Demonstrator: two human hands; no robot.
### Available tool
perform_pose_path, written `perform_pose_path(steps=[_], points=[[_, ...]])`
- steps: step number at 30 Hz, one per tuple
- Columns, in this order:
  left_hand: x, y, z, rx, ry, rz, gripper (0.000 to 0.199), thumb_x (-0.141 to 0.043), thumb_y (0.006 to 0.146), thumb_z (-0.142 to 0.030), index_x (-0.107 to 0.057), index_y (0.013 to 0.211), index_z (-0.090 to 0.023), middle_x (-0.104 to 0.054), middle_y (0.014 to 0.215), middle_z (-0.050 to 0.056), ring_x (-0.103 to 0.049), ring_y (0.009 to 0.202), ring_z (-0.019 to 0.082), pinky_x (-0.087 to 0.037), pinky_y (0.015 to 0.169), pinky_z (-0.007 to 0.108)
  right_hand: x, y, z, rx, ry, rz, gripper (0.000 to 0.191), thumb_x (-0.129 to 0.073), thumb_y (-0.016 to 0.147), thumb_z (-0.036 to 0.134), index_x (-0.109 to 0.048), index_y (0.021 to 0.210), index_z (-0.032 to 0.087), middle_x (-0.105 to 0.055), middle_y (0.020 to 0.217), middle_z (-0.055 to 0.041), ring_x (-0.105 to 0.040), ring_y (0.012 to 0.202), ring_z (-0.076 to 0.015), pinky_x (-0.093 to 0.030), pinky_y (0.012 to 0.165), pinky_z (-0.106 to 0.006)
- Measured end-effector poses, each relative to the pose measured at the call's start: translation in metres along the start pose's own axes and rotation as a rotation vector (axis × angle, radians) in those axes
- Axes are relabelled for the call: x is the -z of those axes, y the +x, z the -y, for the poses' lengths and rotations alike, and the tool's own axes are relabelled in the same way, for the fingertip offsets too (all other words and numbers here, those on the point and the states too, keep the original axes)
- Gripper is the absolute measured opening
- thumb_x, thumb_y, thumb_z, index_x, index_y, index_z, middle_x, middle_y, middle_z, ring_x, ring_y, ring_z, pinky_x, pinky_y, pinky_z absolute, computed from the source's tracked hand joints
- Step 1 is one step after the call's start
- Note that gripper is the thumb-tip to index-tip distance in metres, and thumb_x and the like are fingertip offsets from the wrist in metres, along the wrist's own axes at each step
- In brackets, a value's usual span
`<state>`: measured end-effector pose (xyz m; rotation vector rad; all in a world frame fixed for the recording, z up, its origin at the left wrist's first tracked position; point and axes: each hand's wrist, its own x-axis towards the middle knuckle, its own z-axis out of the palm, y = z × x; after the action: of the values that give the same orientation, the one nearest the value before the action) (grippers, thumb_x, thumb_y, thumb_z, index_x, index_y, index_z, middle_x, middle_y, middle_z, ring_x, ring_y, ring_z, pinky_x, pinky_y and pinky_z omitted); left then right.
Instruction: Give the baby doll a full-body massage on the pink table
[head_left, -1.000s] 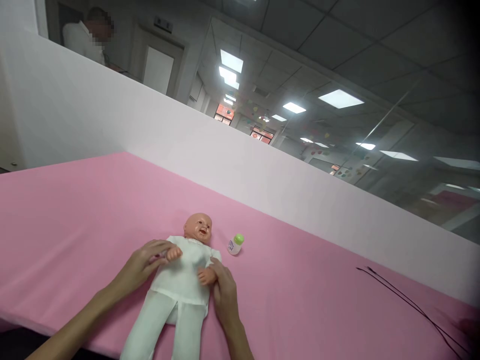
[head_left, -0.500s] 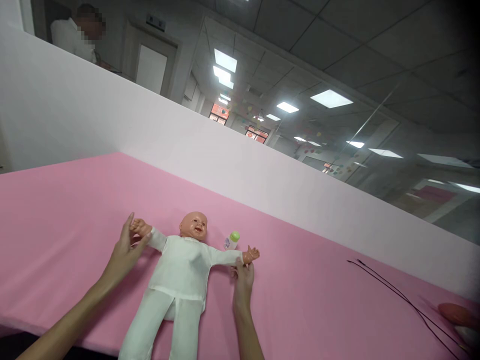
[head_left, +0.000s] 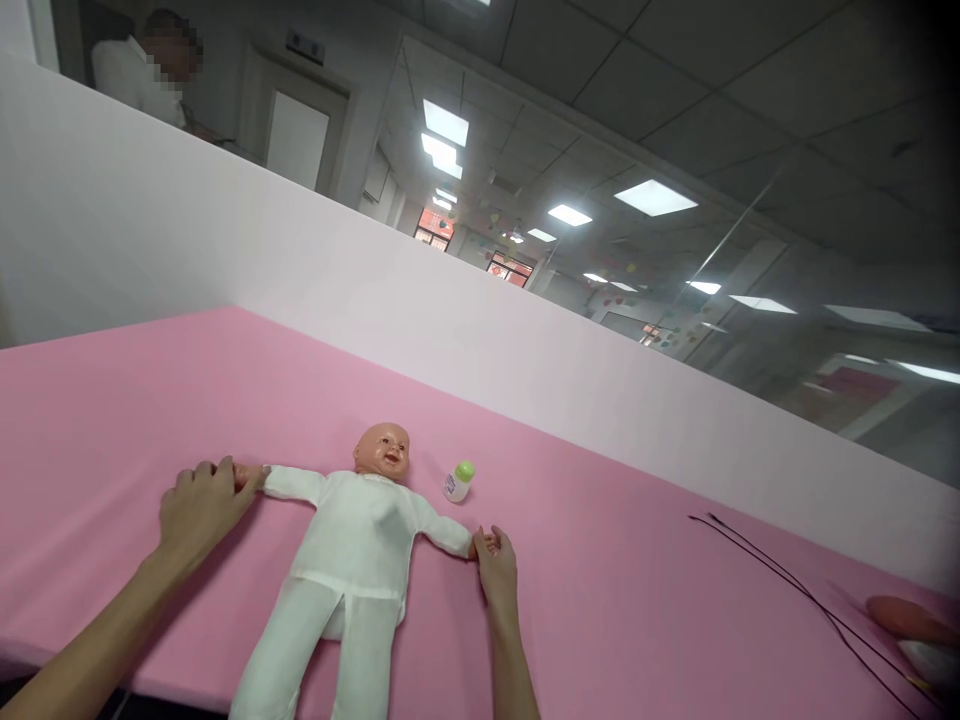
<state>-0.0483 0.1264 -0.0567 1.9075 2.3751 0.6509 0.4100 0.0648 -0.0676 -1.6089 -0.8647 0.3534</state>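
Current state, as I read it from the head camera. The plastic baby doll in a white cloth two-piece suit [head_left: 352, 560] lies face up on the pink-covered tabletop [head_left: 615, 600], head toward the white partition wall [head_left: 525, 350], legs reaching the near edge.

Left hand [head_left: 196, 508]: its grip is closed around the doll's hand on that side, fingers curled over it so that only a little of the doll's hand shows at the fingertips. That doll arm lies straight out to the side, flat on the tabletop.

Right hand [head_left: 496, 570]: fingers closed on the doll's other hand in a light pinch; I cannot tell how firm the hold is. That arm is stretched out and angled slightly downward.

Progress, by my judgement: both doll arms are fully spread and the body is centred and flat, so the extend-the-arms part of the handling looks complete. The suit is on and appears closed at the front. The doll's legs are untouched.

Nearby: a small white baby bottle with a green cap [head_left: 457, 482] lies on its side just beside the doll's head, apart from both hands. A thin black cable [head_left: 795, 590] runs across the tabletop, well apart on the right. A person in white stands behind the partition at upper left.
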Motion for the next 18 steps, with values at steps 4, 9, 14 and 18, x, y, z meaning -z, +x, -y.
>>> perform_pose_path(steps=[4,9,14,18], points=[[0.009,-0.004,-0.027,-0.073,-0.080,-0.181,0.064,-0.033,0.103,-0.053,-0.062,0.132,-0.004,-0.057,0.134,0.031,-0.053,0.124,0.053,-0.049,0.093,0.064,0.004,-0.001,0.020,0.111,-0.253,-0.045,0.058,-0.069,0.079,0.055,-0.071,0.124,0.019,-0.063,0.132,-0.0165,-0.068,0.082,-0.0237,-0.051,0.063,-0.034],[0.035,-0.023,-0.138,-0.347,-1.016,0.043,0.062,-0.050,0.098,-0.065,-0.062,0.138,-0.020,-0.060,0.143,0.016,-0.057,0.130,0.036,-0.047,0.111,0.051,-0.010,0.017,0.047,0.325,-0.259,0.104,0.047,-0.060,0.087,0.047,-0.072,0.124,0.021,-0.067,0.127,-0.0134,-0.068,0.088,-0.0270,-0.056,0.075,-0.040],[0.021,-0.037,-0.260,0.065,-1.635,0.938,0.080,-0.045,0.098,-0.076,-0.058,0.138,-0.008,-0.064,0.138,0.026,-0.066,0.125,0.034,-0.054,0.107,0.044,-0.030,0.043,0.050,0.514,-0.279,0.207,0.049,-0.050,0.093,0.036,-0.066,0.136,0.018,-0.068,0.137,-0.0136,-0.064,0.123,-0.0302,-0.051,0.109,-0.049],[-0.007,-0.027,-0.305,0.330,-1.750,0.988,0.080,-0.038,0.102,-0.072,-0.052,0.145,-0.007,-0.039,0.163,0.026,-0.040,0.153,0.028,-0.043,0.119,0.032,-0.039,0.056,0.037,0.607,-0.262,0.289,0.052,-0.046,0.094,0.033,-0.065,0.140,0.018,-0.065,0.147,-0.0108,-0.054,0.142,-0.0275,-0.040,0.122,-0.052]])
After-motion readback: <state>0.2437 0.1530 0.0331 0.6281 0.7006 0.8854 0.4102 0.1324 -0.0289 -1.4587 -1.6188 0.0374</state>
